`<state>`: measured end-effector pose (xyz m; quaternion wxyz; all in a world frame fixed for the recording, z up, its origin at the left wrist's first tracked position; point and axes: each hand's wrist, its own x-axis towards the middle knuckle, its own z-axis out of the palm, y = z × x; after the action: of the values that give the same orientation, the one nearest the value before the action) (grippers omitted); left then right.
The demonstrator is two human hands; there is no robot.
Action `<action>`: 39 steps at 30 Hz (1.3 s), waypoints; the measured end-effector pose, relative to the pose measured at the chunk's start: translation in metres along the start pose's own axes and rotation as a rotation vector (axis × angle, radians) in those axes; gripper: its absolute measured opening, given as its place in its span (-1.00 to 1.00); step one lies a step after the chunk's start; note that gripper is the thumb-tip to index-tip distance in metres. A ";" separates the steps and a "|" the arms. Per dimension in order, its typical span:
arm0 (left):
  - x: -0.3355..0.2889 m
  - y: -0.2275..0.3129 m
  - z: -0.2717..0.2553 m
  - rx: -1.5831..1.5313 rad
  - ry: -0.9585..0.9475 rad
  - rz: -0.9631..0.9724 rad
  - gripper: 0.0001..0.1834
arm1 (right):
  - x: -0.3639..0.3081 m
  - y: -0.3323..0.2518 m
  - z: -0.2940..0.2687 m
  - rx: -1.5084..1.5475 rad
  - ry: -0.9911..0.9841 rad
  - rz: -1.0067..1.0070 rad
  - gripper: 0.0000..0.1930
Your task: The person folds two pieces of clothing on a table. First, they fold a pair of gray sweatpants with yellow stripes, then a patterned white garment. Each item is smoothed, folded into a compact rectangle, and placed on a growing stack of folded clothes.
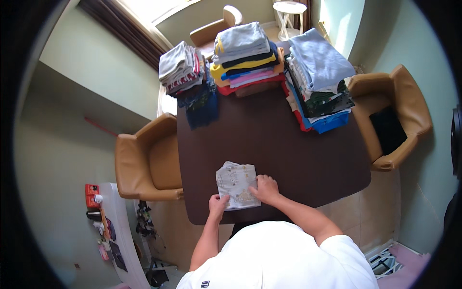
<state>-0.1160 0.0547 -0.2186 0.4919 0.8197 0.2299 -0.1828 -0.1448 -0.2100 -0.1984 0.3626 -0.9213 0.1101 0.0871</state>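
Note:
A folded light grey garment point(236, 180) with a faint yellowish and grey print lies flat near the front edge of the dark brown table point(255, 130). At its lower left edge, my left hand point(218, 205) grips the cloth, thumb on top and fingers mostly hidden. My right hand point(266, 189) holds the right edge with its thumb over the fabric and its fingers curled beside it. The garment's underside is out of sight.
Folded clothes stand along the table's far side: a left stack point(175, 67), a middle stack point(243, 41) and a right stack point(320, 62). Tan armchairs flank the table, a left one point(139, 159) and a right one point(414, 106). A white shelf point(113, 202) stands at left.

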 end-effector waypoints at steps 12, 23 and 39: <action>-0.015 0.011 0.001 -0.398 -0.217 -0.197 -0.65 | -0.004 0.028 -0.002 0.428 -0.076 0.230 -0.63; -0.016 0.082 -0.038 -0.156 -0.468 0.249 -0.52 | -0.010 0.006 -0.010 0.487 -0.044 0.188 -0.15; -0.012 0.141 -0.072 0.366 -1.016 0.668 -0.56 | -0.026 -0.110 -0.055 -0.220 -0.195 -0.502 -0.66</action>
<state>-0.0425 0.0585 -0.0786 0.4222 0.7290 -0.3353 -0.4218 -0.1365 -0.1654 -0.0810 0.2797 -0.9408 -0.1667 0.0945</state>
